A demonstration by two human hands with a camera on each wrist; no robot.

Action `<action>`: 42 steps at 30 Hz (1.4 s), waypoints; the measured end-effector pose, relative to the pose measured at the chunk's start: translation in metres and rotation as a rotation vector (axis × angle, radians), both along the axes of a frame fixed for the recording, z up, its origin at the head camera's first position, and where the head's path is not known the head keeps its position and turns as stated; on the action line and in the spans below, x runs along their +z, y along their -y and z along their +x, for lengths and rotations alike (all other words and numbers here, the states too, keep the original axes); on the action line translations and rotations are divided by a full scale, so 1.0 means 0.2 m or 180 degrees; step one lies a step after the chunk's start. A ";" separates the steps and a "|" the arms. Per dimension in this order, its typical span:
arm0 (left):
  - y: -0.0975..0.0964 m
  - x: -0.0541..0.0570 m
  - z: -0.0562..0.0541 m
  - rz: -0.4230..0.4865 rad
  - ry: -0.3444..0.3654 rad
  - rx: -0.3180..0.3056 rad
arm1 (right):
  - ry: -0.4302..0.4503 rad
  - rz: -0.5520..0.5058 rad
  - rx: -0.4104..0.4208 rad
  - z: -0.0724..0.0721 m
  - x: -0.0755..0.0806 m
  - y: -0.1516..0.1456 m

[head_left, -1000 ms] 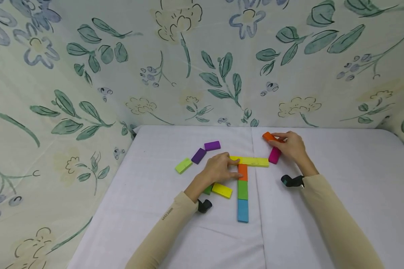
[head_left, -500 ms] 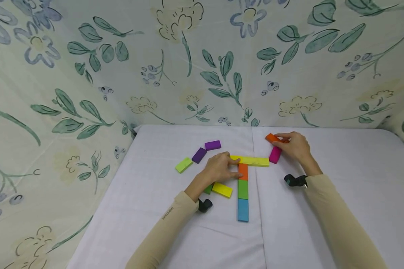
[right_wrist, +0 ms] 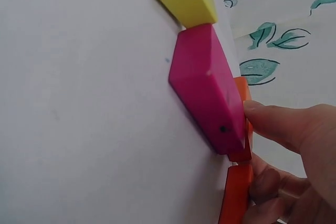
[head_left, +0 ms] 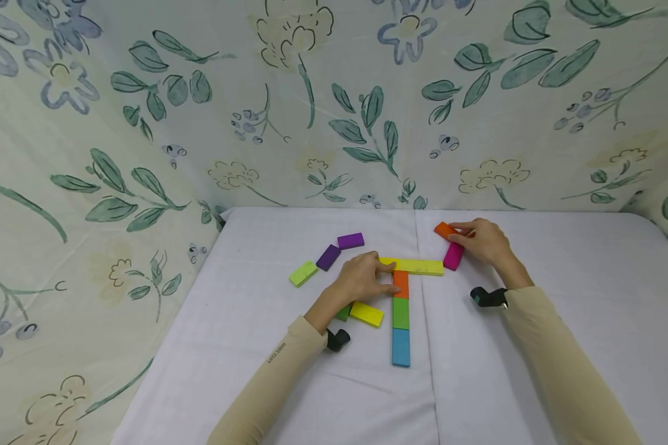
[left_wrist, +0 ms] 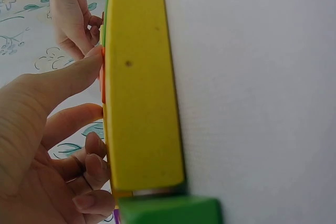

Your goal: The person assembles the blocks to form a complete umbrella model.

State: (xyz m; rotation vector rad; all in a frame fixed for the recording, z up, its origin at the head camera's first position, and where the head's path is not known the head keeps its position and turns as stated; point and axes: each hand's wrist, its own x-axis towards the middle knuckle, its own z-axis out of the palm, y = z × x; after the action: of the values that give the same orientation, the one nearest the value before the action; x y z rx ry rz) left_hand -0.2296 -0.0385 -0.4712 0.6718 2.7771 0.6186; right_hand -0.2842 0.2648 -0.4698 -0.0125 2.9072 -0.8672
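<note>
In the head view, my left hand (head_left: 362,276) touches the T-shaped row of flat blocks, its thumb on the orange block (head_left: 401,284) and its index finger on the yellow bar (head_left: 420,267). Below that orange block lie a green block (head_left: 401,313) and a blue block (head_left: 401,347). My right hand (head_left: 485,241) pinches an orange block (head_left: 445,231) at the upper end of the magenta block (head_left: 453,256). The right wrist view shows a second orange block (right_wrist: 236,192) beside the fingers. The magenta block's other end meets the yellow bar's right end.
Left of the T lie a purple block (head_left: 351,240), a dark purple block (head_left: 328,258) and a lime block (head_left: 303,273). A loose yellow block (head_left: 367,314) and a partly hidden green block (head_left: 343,313) sit beneath the left wrist. Floral cloth (head_left: 289,154) hangs behind the white table (head_left: 245,371).
My right hand makes only slight shifts with the orange block by the magenta one. The left hand stays where it was on the T.
</note>
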 end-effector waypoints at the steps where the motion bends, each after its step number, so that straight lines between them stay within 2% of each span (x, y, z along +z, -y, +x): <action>1: 0.00 0.00 0.00 0.0000 0.0007 0.0002 | -0.0003 0.0001 0.0004 0.00 0.00 0.00; 31: 0.00 -0.01 -0.01 0.0039 -0.0036 0.0005 | -0.0120 -0.0071 0.0052 0.00 0.00 -0.01; 36: 0.00 -0.01 -0.01 0.0039 -0.0052 -0.0014 | -0.0358 -0.0178 -0.0029 0.03 0.00 -0.02; 39: 0.00 -0.01 -0.01 0.0027 -0.0057 -0.0021 | -0.0546 -0.0191 -0.0118 0.07 0.00 -0.07; 42: 0.00 -0.01 -0.01 0.0025 -0.0045 0.0001 | -0.0621 -0.0153 -0.0222 0.11 -0.01 -0.13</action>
State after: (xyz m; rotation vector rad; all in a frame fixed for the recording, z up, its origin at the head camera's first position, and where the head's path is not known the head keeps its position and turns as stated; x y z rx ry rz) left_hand -0.2311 -0.0388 -0.4728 0.6801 2.7893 0.6275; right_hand -0.2617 0.2906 -0.4728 0.0003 3.0826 -1.0003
